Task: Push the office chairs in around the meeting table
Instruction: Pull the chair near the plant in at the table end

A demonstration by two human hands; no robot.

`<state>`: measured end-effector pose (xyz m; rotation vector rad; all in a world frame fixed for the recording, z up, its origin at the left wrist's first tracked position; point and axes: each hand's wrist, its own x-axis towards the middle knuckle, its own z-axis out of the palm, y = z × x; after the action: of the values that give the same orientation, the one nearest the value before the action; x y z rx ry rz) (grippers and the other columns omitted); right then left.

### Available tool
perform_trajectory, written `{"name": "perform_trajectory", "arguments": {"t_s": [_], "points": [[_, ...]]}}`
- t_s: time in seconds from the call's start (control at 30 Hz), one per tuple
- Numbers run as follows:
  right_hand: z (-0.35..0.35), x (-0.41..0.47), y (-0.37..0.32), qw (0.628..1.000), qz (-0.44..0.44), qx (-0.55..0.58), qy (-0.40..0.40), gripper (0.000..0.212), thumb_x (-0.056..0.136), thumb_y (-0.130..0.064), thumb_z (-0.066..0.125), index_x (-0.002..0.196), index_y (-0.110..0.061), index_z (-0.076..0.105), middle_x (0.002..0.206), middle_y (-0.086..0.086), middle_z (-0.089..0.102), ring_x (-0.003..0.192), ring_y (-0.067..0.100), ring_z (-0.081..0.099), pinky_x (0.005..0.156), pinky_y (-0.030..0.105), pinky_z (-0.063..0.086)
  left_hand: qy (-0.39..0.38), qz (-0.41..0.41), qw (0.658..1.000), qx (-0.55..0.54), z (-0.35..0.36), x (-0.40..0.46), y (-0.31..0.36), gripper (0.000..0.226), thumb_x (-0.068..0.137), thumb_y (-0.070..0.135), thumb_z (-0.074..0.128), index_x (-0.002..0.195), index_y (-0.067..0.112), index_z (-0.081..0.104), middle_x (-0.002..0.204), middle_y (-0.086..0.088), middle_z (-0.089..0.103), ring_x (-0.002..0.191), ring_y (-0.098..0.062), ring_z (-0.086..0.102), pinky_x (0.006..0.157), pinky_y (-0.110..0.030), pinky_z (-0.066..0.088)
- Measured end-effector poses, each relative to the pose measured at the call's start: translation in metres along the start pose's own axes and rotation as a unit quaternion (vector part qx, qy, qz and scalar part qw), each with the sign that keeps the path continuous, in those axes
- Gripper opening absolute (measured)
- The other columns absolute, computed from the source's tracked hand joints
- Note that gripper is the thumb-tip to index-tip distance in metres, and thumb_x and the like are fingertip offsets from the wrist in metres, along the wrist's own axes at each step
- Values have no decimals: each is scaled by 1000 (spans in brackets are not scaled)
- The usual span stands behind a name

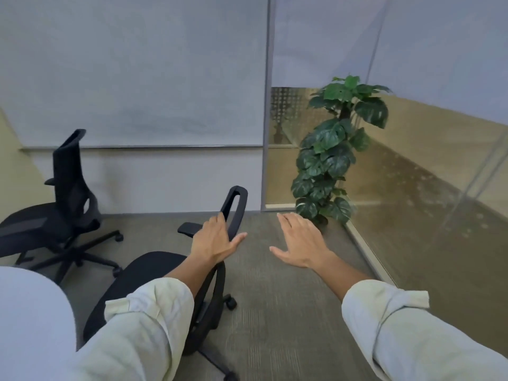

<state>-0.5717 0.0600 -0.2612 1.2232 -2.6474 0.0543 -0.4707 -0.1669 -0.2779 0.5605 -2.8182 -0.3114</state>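
Observation:
A black office chair stands just in front of me, its seat toward the left and its backrest edge-on. My left hand lies on the top of that backrest, fingers wrapped over its edge. My right hand hovers open in the air to the right of the chair, palm down, touching nothing. A second black office chair stands farther back at the left, near the wall. A rounded white table edge shows at the bottom left.
A tall potted plant stands in the corner at the right, beside a glass partition. A grey wall with a white board closes off the back. Grey carpet covers the floor.

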Motion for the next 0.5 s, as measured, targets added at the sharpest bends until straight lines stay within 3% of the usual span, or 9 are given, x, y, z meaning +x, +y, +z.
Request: {"name": "perform_trajectory", "arguments": {"t_s": [0.13,0.23,0.37,0.5], "points": [[26,73,14,997,-60,24,-39,85,92,-52,52,155,-7,17,156,14,32,144,29,26,118,42,27,-165,-72,984,6,23,45,0,76,81,74,57,115,7,51,107,-11,61,93,-29,61,68,-36,45],[45,120,19,991,-102,43,-81,80,94,-38,55,156,-9,14,160,13,25,148,28,20,120,42,22,-272,-107,956,-3,34,60,-7,62,84,59,65,111,4,60,89,-5,60,82,-24,60,66,-33,45],[68,173,24,977,-169,65,-108,80,92,-32,59,156,-12,15,162,11,22,148,27,18,120,42,21,-302,-183,929,-106,43,61,-19,21,89,32,63,91,11,58,76,-4,64,67,-19,64,63,-31,51],[88,213,34,958,-255,53,-122,78,90,-36,61,155,-18,22,162,8,24,148,28,19,120,44,23,-250,-290,899,-213,54,45,-12,18,92,30,62,85,18,52,63,-3,65,43,-13,59,48,-28,47]]}}
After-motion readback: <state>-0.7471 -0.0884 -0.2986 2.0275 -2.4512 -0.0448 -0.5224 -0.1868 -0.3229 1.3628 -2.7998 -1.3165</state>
